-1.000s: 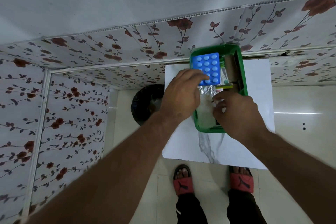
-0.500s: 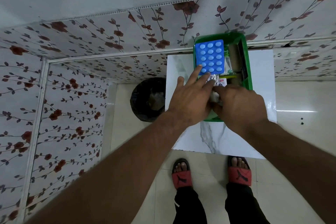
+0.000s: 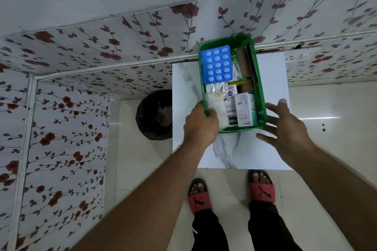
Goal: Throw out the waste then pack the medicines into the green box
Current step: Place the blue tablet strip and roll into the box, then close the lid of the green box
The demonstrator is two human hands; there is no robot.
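Head view: "ASHP" carton [image 3: 231, 108], green box [image 3: 262, 96]

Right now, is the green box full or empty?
Nearly full: the green box holds a blue blister pack, a foil packet and small cartons packed closely.

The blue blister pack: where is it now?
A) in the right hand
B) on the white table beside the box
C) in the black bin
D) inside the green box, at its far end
D: the blue blister pack lies inside the green box, at the end far from the person, with no hand on it.
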